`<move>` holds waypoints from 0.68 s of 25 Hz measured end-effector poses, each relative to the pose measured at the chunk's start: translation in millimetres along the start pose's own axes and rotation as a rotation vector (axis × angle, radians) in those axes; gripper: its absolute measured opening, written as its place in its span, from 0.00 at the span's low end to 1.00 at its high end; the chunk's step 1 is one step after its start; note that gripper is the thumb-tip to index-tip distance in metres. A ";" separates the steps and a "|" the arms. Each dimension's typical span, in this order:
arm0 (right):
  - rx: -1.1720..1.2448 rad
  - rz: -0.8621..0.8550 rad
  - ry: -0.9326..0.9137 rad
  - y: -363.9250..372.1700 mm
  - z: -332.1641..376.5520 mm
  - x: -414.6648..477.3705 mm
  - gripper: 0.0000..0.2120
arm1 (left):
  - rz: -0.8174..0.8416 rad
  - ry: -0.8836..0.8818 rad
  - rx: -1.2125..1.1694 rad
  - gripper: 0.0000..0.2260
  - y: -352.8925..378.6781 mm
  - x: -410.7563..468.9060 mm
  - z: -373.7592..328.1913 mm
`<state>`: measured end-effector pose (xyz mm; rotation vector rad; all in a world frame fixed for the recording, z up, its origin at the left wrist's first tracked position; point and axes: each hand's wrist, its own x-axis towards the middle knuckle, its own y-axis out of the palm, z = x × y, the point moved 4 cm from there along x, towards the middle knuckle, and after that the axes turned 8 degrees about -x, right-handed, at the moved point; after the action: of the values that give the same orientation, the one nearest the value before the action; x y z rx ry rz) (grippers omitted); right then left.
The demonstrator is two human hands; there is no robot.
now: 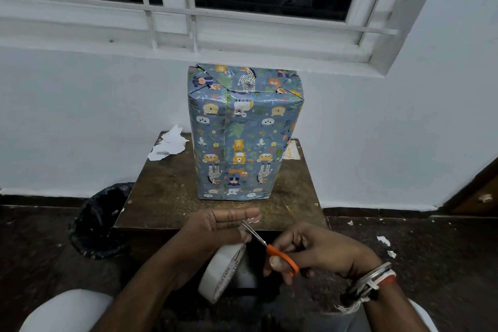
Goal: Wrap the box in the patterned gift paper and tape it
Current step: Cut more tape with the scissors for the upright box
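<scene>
Nearly done, by the look of it. Closest in, the right hand gripped the orange-handled metal scissors, thumb thru one loop, blades pointing up-left at a short strip of clear tape. Just left of the blades, the left hand held the white roll of clear tape, which hung below its palm. Upper fingers were straight w/ the strip's free end stuck near the fingertips. Its exact grip on the roll was hidden behind the roll. Couldn't tell if the blades had bitten into the strip: too clear & small.

Beyond both hands, well apart from them, the tall box wrapped in blue animal-print gift paper stood upright on the small brown wooden table. Front seam & top flaps were folded down and showed glossy tape, so the wrapping looked complete on the faces toward the camera. Prob. only a last strip or two was left. Back & bottom of the box were out of sight, so no telling if they were sealed.

Past the left hand, torn white paper scraps lay at the table's far corner. A pale lettered card peeked from behind the box, mostly hidden. Left of the left hand, down on the floor, sat a black bin bag, too dim for detail.
</scene>
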<state>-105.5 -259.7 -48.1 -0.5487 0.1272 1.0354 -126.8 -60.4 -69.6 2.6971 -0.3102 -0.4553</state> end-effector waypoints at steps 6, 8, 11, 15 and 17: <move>0.003 -0.007 0.009 -2.3 -2.7 0.6 0.09 | 0.025 -0.001 -0.014 0.20 0.5 0.3 -0.8; -0.012 -0.009 0.012 -2.9 -4.5 1.0 0.09 | 0.037 -0.004 -0.015 0.21 -0.4 -0.2 -0.9; -0.007 -0.014 0.006 -4.0 -5.5 0.9 0.09 | 0.063 -0.016 0.004 0.21 -1.0 -0.5 -0.9; -0.017 0.000 0.019 -3.7 -6.4 -0.3 0.08 | 0.083 -0.005 0.039 0.23 1.2 -1.2 0.1; -0.026 0.026 0.051 -0.6 -9.0 1.8 0.09 | 0.088 0.003 0.061 0.24 0.8 -1.3 -0.4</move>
<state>-102.7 -263.0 -56.2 -0.5992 0.1665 1.0496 -128.0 -60.7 -68.6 2.7295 -0.4466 -0.4218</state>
